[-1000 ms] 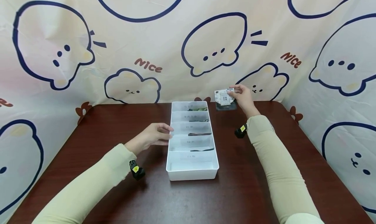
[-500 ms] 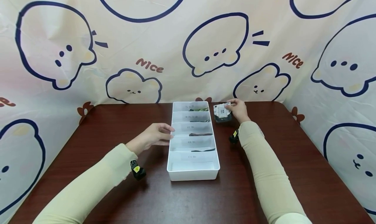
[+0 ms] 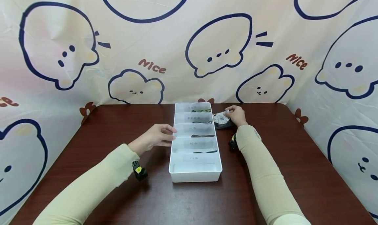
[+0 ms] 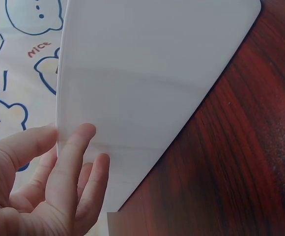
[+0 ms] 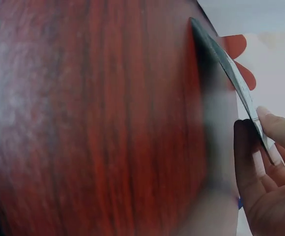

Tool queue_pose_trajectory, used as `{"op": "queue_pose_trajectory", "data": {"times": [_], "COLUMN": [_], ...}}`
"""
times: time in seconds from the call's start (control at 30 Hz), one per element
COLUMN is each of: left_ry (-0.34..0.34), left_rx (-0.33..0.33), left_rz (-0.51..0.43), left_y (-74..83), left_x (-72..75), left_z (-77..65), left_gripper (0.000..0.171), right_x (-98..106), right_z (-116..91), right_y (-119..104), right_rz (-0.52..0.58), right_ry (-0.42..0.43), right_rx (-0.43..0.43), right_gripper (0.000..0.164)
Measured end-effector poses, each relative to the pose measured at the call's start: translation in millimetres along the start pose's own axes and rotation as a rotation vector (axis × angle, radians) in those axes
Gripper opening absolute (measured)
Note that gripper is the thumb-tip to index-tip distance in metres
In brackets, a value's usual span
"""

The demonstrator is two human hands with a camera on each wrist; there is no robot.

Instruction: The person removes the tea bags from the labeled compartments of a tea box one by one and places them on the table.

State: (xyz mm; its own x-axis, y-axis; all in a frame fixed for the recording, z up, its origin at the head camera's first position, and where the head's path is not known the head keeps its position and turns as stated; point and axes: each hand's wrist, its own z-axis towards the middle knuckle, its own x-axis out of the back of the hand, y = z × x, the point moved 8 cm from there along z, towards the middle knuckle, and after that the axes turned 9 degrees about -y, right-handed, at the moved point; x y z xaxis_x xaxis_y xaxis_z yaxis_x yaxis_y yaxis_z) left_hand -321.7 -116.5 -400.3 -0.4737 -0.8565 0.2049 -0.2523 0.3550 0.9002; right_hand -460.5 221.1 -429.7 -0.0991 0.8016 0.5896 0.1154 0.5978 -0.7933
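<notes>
A long white box (image 3: 195, 177) with labelled compartments in a row stands mid-table in the head view. My left hand (image 3: 154, 135) rests its loosely bent fingers on the box's left side; the left wrist view shows fingertips (image 4: 87, 131) against the outer wall, by the rim. Beyond the box's right side, near its far end, my right hand (image 3: 237, 115) pinches a flat tea sachet (image 3: 220, 118), pale with print above and dark below. Edge-on in the right wrist view, the sachet (image 5: 236, 78) lies between thumb and fingers, tilted close over the tabletop.
Thin packets (image 3: 201, 111) stand on edge in the farther compartments; the nearest one, at the front, shows a bare floor. Dark reddish wood makes up the table (image 3: 189, 202). A cartoon-print cloth (image 3: 174, 48) hangs behind and along both sides.
My right hand has come down and toward the box with the sachet, from above the table's far edge to beside the box. The left hand has stayed at the box.
</notes>
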Motion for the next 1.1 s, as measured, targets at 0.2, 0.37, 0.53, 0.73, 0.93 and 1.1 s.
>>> {"op": "queue_pose_trajectory", "data": {"times": [0.2, 0.37, 0.53, 0.73, 0.93, 1.1], "left_ry": [-0.001, 0.004, 0.011, 0.008, 0.005, 0.006], "left_rx": [0.002, 0.009, 0.006, 0.002, -0.002, -0.003], "left_rz": [-0.005, -0.008, -0.007, -0.007, -0.007, -0.001], "left_y": [-0.4, -1.1, -1.3, -2.5, -2.1, -1.1], "left_x": [-0.1, -0.6, 0.2, -0.2, -0.2, 0.3], "left_z": [0.5, 0.5, 1.2, 2.4, 2.1, 2.3], "left_gripper": [0.034, 0.033, 0.033, 0.032, 0.032, 0.032], "right_x": [-4, -4, -4, -3, -3, -2], "right_z": [-1, -5, -7, -10, -10, -9], "right_y": [1, 1, 1, 2, 2, 2], "right_rz": [-0.055, -0.108, -0.145, -0.17, -0.171, -0.175], "right_ry": [-0.019, -0.015, -0.006, 0.001, 0.004, 0.008], "right_rx": [-0.041, -0.069, -0.082, -0.09, -0.097, -0.096], "right_gripper": [0.027, 0.026, 0.027, 0.027, 0.028, 0.028]}}
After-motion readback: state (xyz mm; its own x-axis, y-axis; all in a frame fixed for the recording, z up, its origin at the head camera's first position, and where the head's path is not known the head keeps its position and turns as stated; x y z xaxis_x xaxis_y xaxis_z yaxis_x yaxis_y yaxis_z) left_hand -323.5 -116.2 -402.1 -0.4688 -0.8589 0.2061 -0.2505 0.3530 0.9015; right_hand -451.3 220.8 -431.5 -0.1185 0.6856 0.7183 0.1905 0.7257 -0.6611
